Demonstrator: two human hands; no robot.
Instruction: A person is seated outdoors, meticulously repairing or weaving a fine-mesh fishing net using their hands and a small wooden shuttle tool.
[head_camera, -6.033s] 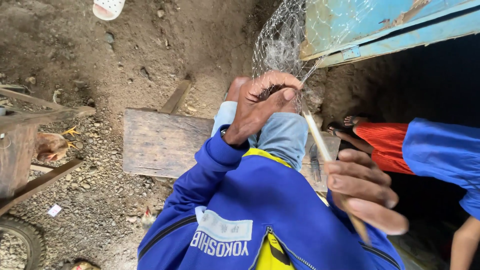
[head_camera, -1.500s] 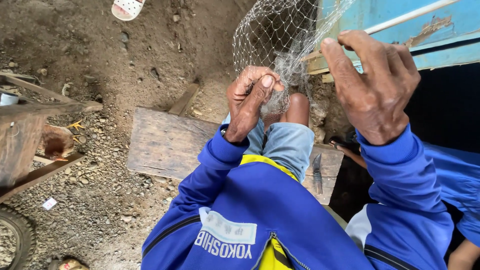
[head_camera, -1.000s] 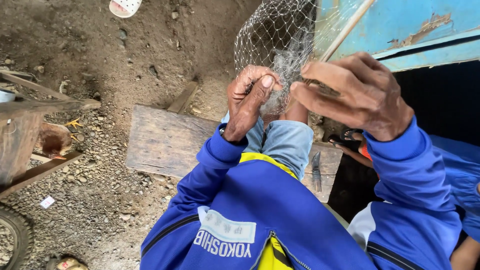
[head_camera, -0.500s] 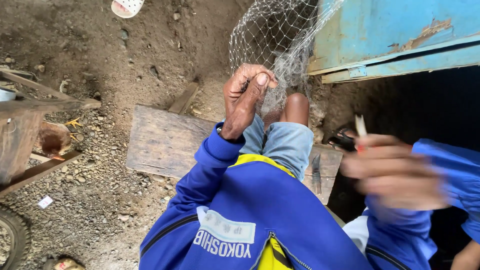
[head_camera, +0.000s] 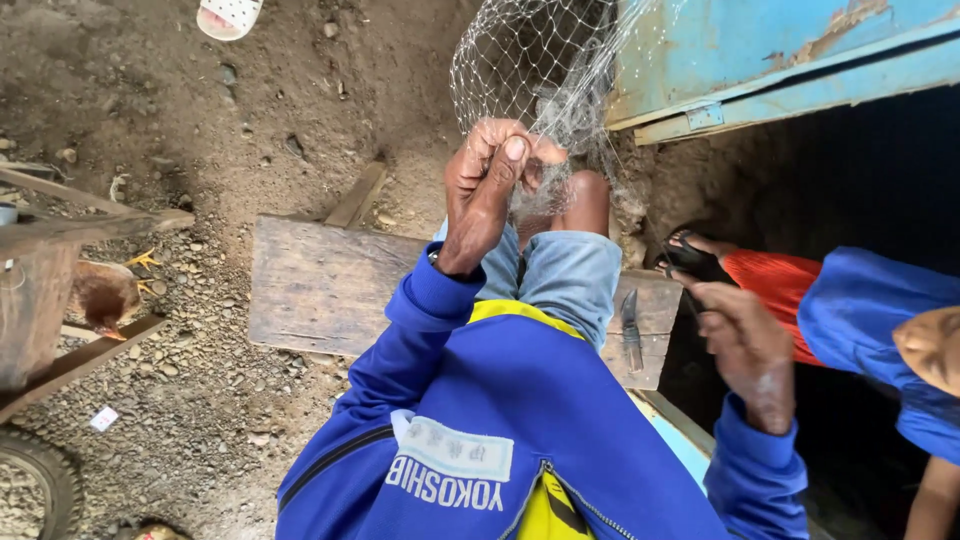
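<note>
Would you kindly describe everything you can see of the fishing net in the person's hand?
The fishing net is a fine, pale, see-through mesh of thin thread with small open cells. It hangs from above the picture's top edge, spread wide there and narrowing downward into a bunched, tangled gather. The left hand pinches that gather between thumb and fingers, above the raised knee. Its right side lies in front of the blue painted panel. The right hand is apart from it.

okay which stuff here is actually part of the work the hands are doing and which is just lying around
In use:
left hand pinching the net
right hand, low and apart from the net
knife on the plank, near the right hand

Lying about:
sandal
tyre
chicken
blue panel
</note>
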